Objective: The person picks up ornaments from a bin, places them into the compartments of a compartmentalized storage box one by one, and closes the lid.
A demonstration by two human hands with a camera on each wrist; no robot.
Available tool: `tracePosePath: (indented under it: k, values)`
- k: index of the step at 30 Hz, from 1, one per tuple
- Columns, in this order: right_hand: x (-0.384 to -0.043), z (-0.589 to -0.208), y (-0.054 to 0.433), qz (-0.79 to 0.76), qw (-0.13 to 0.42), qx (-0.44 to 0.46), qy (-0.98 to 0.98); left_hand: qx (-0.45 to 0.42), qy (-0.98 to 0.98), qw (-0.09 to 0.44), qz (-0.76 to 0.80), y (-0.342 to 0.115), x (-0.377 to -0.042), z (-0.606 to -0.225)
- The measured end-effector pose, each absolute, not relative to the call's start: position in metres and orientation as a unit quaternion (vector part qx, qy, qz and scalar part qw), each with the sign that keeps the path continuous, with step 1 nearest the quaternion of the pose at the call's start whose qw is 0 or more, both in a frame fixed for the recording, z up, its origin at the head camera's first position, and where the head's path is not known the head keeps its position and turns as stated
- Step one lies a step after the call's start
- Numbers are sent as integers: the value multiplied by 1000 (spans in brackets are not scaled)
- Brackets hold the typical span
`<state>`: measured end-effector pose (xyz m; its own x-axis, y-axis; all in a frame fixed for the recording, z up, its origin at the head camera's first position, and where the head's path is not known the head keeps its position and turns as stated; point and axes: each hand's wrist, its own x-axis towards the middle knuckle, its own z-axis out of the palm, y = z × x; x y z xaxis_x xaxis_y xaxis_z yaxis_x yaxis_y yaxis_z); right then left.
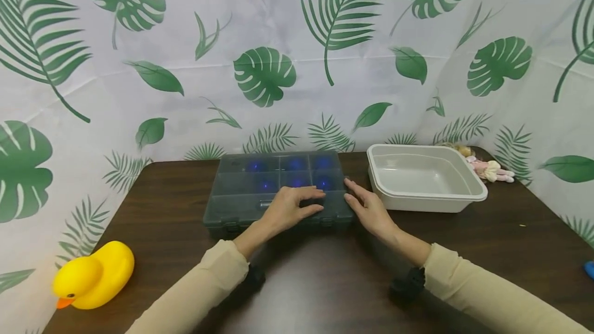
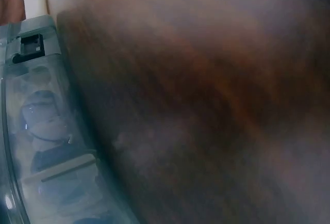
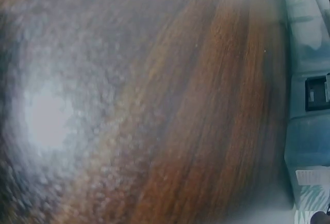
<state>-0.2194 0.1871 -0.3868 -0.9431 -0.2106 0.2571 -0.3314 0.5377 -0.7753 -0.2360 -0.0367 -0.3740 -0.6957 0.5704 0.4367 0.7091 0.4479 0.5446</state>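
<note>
A translucent grey-green compartment box (image 1: 236,202) lies with its lid down at the middle of the table. Through the lid, dividers and several blue spots show, but what they are is unclear. My left hand (image 1: 290,207) is over the front right of the lid, its fingers loosely bent; contact is hard to make out. At the box's right edge is my right hand (image 1: 373,214), with fingers extended against that side. Both wrist views catch the box's front wall, with a dark latch (image 2: 30,47) in the left one and another latch (image 3: 317,93) in the right one.
A white plastic basin (image 1: 431,202) stands just right of the box, and a small doll (image 1: 489,169) lies behind its right end. On the left of the dark wood table (image 1: 306,282) sits a yellow rubber duck (image 1: 99,277). A blue object (image 1: 589,269) touches the right frame edge.
</note>
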Motion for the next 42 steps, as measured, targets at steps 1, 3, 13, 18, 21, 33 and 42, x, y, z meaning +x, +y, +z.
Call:
tracePosePath:
  k: [1,3,13,18,21,33,42]
  values:
    - [-218,-386,188,460,65,154,-872,-379,-844,100,-365,-36,-236,-374]
    - [-214,-385,189,469,62,147,-868,-382,-842,104,-368,-36,-236,-375]
    - [-166,-387,194,667,-59,-14,-742,-387,-841,103,-364,-35,-238,-373]
    - [-153,-390,183,761,-146,-69,-629,-385,-844,98,-361,-36,-239,-373]
    - [-150,-393,171,780,-167,-78,-597,-382,-846,91,-361,-37,-239,-373]
    - [-146,-400,136,829,-113,-125,-533,-383,-845,91,-362,-35,-239,-371]
    - [-139,-407,133,815,-103,-123,-557,-378,-845,84,-369,-36,-236,-374]
